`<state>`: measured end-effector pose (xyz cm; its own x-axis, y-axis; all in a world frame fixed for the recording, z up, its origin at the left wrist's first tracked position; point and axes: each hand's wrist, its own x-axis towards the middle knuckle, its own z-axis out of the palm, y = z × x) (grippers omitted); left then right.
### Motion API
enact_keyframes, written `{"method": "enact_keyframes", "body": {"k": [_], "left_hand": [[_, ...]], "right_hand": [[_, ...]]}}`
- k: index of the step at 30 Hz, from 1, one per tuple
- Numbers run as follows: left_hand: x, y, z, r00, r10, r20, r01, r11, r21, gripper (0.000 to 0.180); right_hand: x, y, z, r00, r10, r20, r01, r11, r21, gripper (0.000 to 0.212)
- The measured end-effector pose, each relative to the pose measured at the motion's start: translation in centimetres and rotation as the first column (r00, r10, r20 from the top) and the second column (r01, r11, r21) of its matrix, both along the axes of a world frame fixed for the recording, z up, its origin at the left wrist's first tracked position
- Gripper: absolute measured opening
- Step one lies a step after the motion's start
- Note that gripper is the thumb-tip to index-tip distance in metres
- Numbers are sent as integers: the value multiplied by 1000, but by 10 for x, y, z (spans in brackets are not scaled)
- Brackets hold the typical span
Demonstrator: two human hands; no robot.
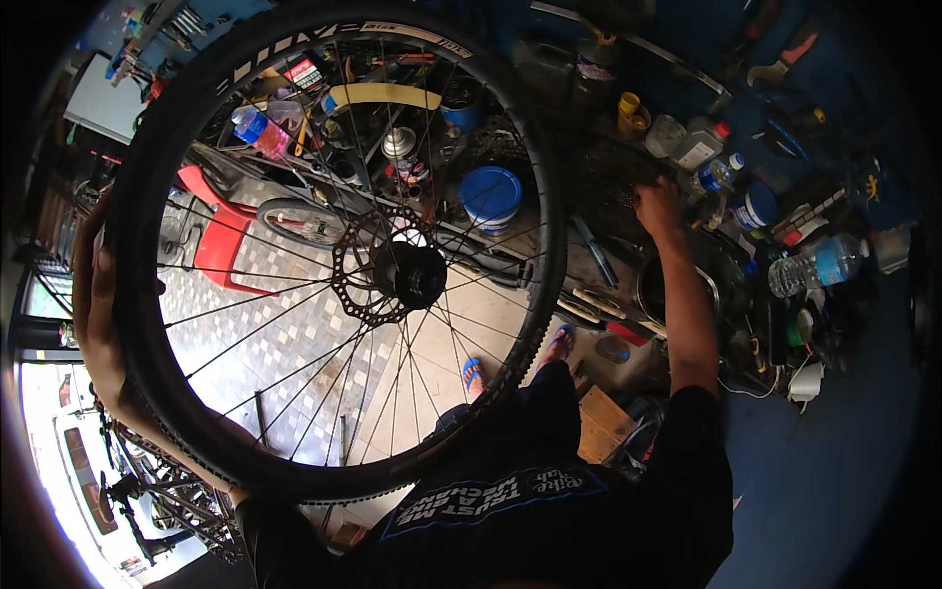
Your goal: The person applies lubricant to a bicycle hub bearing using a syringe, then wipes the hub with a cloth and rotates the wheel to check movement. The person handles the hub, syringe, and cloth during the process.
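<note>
Upright before me stands a bicycle wheel (pixel 409 276) with a black knobbly tyre, thin dark spokes and a disc brake rotor (pixel 345 257) around its hub. My left hand (pixel 96 294) is closed round the tyre's left side, the thumb showing at the rim. My right hand (pixel 658 204) reaches over the cluttered workbench (pixel 549 280), its fingers curled together above a dark, shadowed patch. Whatever those fingers hold, if anything, is too dark to make out. Near that hand are a blue-handled tool (pixel 595 252) and a round metal container (pixel 677 285).
Through the spokes show a blue-lidded tub (pixel 491 192), a spray can (pixel 399 145) and a bottle of pink liquid (pixel 261 133). Several bottles, one a clear water bottle (pixel 819 266), crowd the bench's right. A red chair (pixel 222 240) stands on the tiled floor, with bicycles (pixel 167 501) at lower left.
</note>
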<state>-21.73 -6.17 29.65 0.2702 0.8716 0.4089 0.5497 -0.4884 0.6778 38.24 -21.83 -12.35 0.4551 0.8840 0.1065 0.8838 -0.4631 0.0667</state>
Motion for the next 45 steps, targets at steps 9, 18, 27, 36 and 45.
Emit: {"method": "enact_keyframes", "body": {"k": [9, 18, 27, 36, 45], "left_hand": [[-1, -3, 4, 999, 24, -31, -25, 999, -42, 52], [6, -8, 2, 1000, -1, 18, 1, 1000, -9, 50], [2, -7, 7, 1000, -17, 13, 17, 999, -34, 53], [0, -6, 10, 996, -89, -6, 89, 995, 32, 56], [-5, -2, 10, 990, -130, 46, 130, 991, -10, 55]], "right_hand": [[-6, 4, -1, 995, -74, -70, 83, 989, 125, 25], [-88, 4, 74, 827, 226, -515, 270, 644, 716, 31], [-315, 8, 167, 551, 803, -229, -164, 374, 913, 33], [-325, 5, 169, 596, 782, -183, -271, 411, 871, 45], [-325, 0, 170, 640, 766, -65, -314, 337, 888, 46]]}}
